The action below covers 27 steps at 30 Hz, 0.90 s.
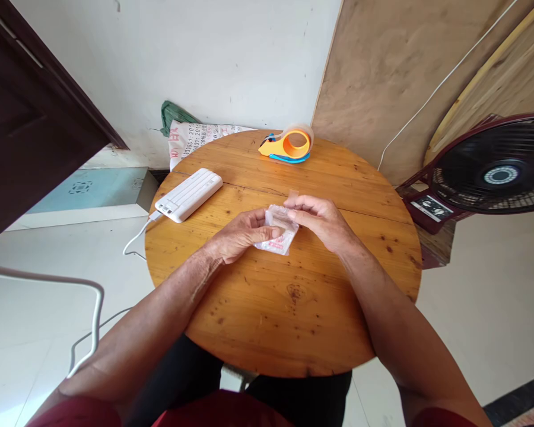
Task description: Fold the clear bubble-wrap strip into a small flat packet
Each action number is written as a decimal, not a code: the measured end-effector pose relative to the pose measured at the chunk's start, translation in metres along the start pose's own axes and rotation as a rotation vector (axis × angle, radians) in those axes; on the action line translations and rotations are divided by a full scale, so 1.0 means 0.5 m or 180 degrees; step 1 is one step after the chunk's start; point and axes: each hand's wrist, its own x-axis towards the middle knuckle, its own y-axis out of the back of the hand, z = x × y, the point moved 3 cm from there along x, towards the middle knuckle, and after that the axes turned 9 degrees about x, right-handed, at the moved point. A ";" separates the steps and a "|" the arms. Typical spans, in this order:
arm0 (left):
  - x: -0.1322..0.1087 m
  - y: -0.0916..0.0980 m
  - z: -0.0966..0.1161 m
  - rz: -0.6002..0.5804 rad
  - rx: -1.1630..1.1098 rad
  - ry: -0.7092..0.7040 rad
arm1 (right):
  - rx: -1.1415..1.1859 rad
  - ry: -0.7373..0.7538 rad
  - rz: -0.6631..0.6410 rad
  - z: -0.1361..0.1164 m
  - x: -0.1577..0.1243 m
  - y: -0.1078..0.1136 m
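A small clear plastic packet [281, 242], with white contents and red print, is held over the middle of the round wooden table. My left hand [249, 232] grips its left side, thumb across the front and fingers behind. At the packet's upper right corner, my right hand [317, 218] is closed in a pinch, thumb and forefinger close to the packet's edge. A see-through strip that looks like tape [293, 194] shows just above those fingertips. How far it runs behind the fingers is hidden.
On the round wooden table [293, 338], a yellow and blue tape dispenser [276, 148] stands at the back. A white power bank [189, 194] with a cable [136, 238] lies at the left. To the right is a dark red fan [493, 172]; a printed sack [191, 139] sits behind the table.
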 end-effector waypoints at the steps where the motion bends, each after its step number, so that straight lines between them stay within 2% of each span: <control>1: -0.001 -0.001 0.000 -0.0024 0.0018 0.0023 | 0.0027 0.0060 0.0037 -0.001 0.000 -0.001; 5: -0.002 -0.004 0.001 -0.0065 0.0072 0.0012 | -0.0003 0.0331 0.0151 -0.007 0.000 -0.001; 10: 0.000 -0.006 0.002 -0.0013 0.0128 -0.0030 | -0.0080 0.0317 0.0203 -0.013 -0.005 -0.007; 14: 0.001 -0.003 -0.002 0.0173 0.0007 -0.0080 | -0.0087 0.0352 0.0233 -0.024 -0.015 -0.019; 18: 0.003 0.000 -0.008 0.0218 -0.0097 -0.0115 | -0.0227 0.0377 0.0188 -0.035 -0.021 -0.028; 27: 0.002 0.000 -0.008 0.0297 -0.0204 -0.0155 | -0.0906 0.0817 -0.0036 -0.055 -0.028 -0.037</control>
